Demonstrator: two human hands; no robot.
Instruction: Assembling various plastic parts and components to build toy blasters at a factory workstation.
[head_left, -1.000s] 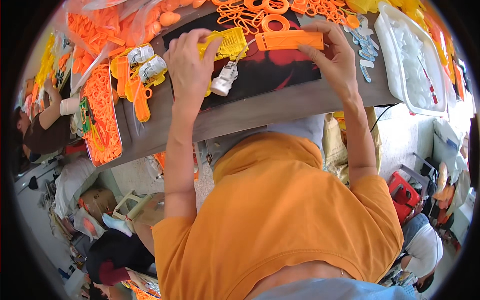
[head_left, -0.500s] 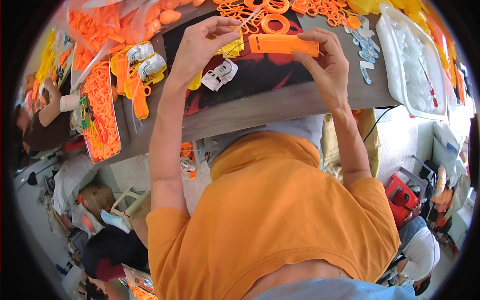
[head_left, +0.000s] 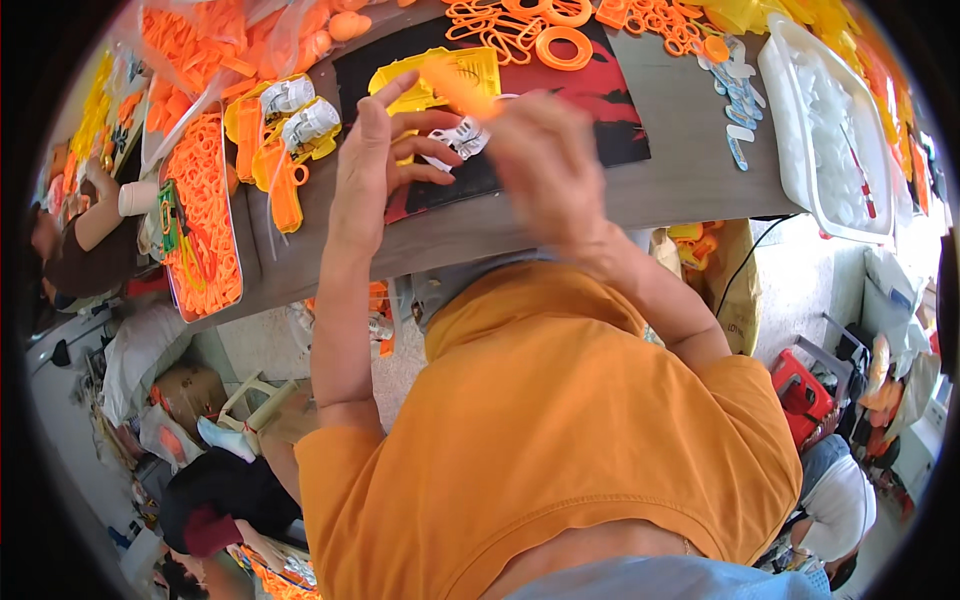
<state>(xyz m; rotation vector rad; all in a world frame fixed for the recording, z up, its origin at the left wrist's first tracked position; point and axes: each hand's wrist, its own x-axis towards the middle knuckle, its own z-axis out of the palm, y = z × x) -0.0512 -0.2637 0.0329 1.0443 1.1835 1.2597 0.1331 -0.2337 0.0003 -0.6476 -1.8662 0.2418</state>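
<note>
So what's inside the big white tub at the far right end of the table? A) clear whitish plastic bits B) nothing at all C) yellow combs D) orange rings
A: the white tub is filled with pale, see-through plastic pieces, while the orange rings lie out on the dark mat further left.

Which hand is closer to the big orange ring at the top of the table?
The right hand. It sits blurred just below the orange ring, while the left hand is farther off, down to the ring's left.
</note>
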